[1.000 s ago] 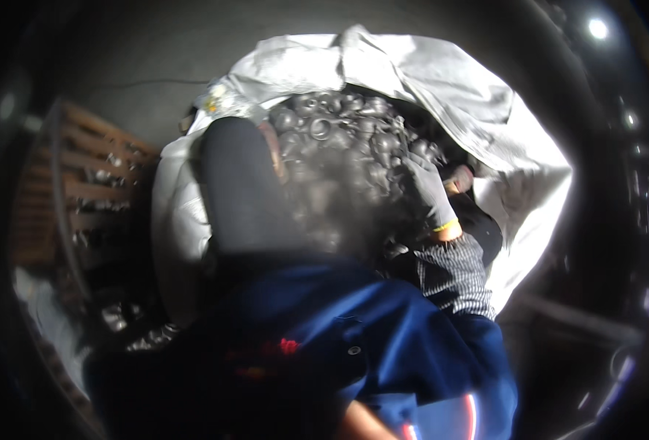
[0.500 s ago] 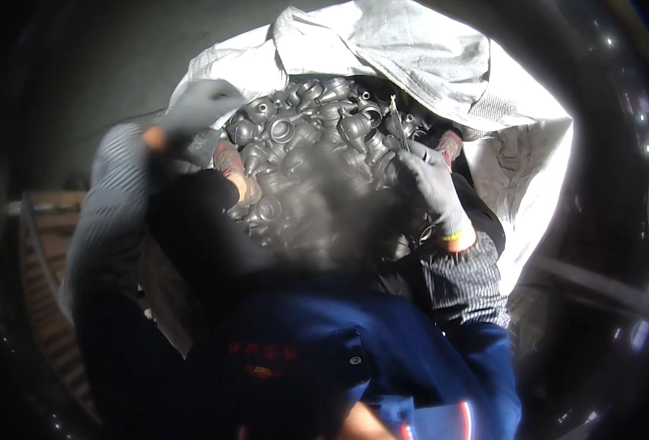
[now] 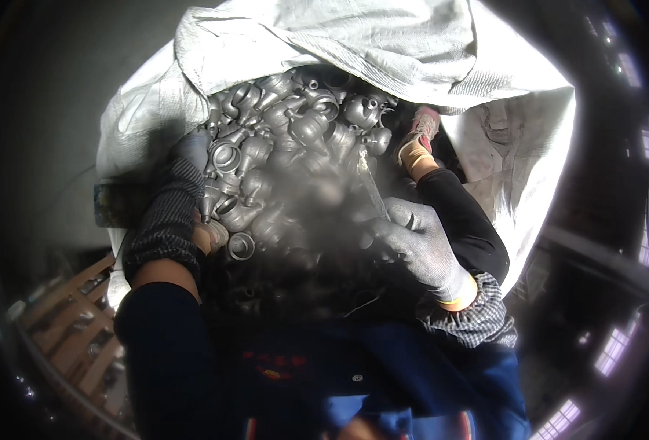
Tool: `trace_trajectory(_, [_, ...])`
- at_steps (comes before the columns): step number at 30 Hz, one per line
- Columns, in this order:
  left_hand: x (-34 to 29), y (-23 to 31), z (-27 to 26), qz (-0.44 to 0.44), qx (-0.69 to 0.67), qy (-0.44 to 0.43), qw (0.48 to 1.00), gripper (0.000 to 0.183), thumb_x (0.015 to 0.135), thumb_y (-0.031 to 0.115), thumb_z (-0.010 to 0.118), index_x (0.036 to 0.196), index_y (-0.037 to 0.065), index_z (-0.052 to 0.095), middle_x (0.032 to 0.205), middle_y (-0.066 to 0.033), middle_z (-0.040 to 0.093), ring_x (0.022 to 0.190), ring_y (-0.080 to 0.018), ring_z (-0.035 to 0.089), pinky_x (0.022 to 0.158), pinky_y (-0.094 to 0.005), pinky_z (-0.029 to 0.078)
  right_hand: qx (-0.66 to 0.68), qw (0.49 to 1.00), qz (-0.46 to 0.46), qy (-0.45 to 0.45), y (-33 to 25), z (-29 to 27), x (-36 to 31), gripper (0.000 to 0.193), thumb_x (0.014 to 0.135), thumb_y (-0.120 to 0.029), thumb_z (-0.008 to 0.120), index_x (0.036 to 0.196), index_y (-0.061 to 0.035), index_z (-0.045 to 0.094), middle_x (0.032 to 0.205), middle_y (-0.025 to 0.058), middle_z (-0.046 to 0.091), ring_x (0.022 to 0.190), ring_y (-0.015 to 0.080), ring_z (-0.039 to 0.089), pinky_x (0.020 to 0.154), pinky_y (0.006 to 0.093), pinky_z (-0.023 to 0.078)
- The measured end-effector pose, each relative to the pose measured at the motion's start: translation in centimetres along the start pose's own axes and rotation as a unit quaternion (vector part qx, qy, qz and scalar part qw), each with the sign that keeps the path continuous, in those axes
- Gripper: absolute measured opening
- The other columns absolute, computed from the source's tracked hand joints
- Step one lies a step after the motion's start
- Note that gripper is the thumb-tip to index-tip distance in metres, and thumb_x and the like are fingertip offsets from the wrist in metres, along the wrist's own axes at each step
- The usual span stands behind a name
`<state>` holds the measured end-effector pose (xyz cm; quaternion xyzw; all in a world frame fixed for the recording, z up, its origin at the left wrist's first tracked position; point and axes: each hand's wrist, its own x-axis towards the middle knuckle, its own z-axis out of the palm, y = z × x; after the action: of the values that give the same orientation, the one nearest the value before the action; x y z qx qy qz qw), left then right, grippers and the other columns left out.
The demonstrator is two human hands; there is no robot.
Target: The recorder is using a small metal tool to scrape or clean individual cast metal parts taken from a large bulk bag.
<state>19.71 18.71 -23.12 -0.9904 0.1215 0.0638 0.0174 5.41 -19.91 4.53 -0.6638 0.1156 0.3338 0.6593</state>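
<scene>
A heap of grey cast metal fittings, rounded with ring-shaped mouths, fills a large white woven sack. My right hand, in a grey glove, is closed around a thin, narrow tool with a pale tip, pointing away over the heap. The tool's exact kind is unclear. On the left side of the heap, my left hand, also gloved, reaches down beside the sack's inner wall, next to a fitting with an open ring. Its fingers are hard to make out. Blur covers the middle of the heap.
The white sack rises in folds at the back and right. A pink shoe and dark trouser leg stand at the heap's right; another shoe is at its left. A slatted wooden pallet lies at lower left.
My left hand has come down from above the sack's left rim to the heap's left edge. My right hand has moved nearer and slightly left, still holding the thin tool. The view has shifted.
</scene>
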Motion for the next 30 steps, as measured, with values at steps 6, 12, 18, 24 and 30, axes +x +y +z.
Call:
trace_trajectory(6, [0.0, -1.3, -0.2, 0.018, -0.058, -0.036, 0.998, 0.025, 0.078, 0.011, 0.057, 0.102, 0.008, 0.061, 0.104, -0.0132, 0.061, 0.096, -0.0313, 0.062, 0.078, -0.0418, 0.052, 0.082, 0.995, -0.027, -0.046, 0.7, 0.1, 0.5, 0.029, 0.094, -0.012, 0.052, 0.119, -0.0001, 0.061, 0.079, 0.0048, 0.063, 0.054, 0.0043, 0.046, 0.049, 0.0176, 0.037])
trace_trajectory(12, [-1.8, -0.3, -5.8, 0.183, -0.033, 0.077, 0.980, 0.019, 0.084, 0.014, 0.051, 0.097, 0.007, 0.064, 0.099, -0.0120, 0.064, 0.092, -0.0307, 0.063, 0.083, -0.0404, 0.049, 0.131, 0.990, -0.007, -0.043, 2.4, 0.2, 1.5, 0.027, 0.090, -0.011, 0.054, 0.112, 0.0024, 0.062, 0.077, 0.0051, 0.064, 0.050, 0.0052, 0.045, 0.045, 0.0184, 0.035])
trace_trajectory(18, [-7.2, 6.8, -22.5, 0.050, -0.239, -0.024, 0.969, 0.021, 0.078, 0.009, 0.058, 0.097, 0.002, 0.067, 0.099, -0.0126, 0.066, 0.092, -0.0257, 0.064, 0.084, -0.0338, 0.050, 0.149, 0.985, -0.086, -0.016, 2.6, 0.0, 1.8, 0.010, 0.089, -0.015, 0.057, 0.088, -0.0058, 0.062, 0.067, 0.0006, 0.059, 0.045, 0.0049, 0.042, 0.040, 0.0205, 0.031])
trace_trajectory(24, [-14.2, 12.8, -31.7, 0.026, -0.421, 0.119, 0.899, 0.023, 0.078, 0.004, 0.066, 0.100, -0.003, 0.067, 0.100, -0.0103, 0.066, 0.086, -0.0164, 0.064, 0.076, -0.0279, 0.051, 0.050, 0.988, -0.147, 0.010, 3.3, -0.3, 3.5, 0.018, 0.092, -0.026, 0.059, 0.094, -0.0083, 0.063, 0.067, -0.0043, 0.055, 0.048, 0.0038, 0.044, 0.039, 0.0191, 0.031])
trace_trajectory(30, [-17.7, 16.5, -31.4, -0.048, -0.683, 0.137, 0.716, 0.019, 0.080, -0.007, 0.060, 0.098, -0.007, 0.063, 0.105, -0.0123, 0.063, 0.086, -0.0138, 0.063, 0.073, -0.0228, 0.053, 0.271, 0.951, -0.119, -0.091, 1.3, 0.1, 1.9, 0.020, 0.093, -0.023, 0.060, 0.104, -0.0070, 0.063, 0.071, -0.0024, 0.055, 0.051, 0.0043, 0.046, 0.040, 0.0171, 0.036])
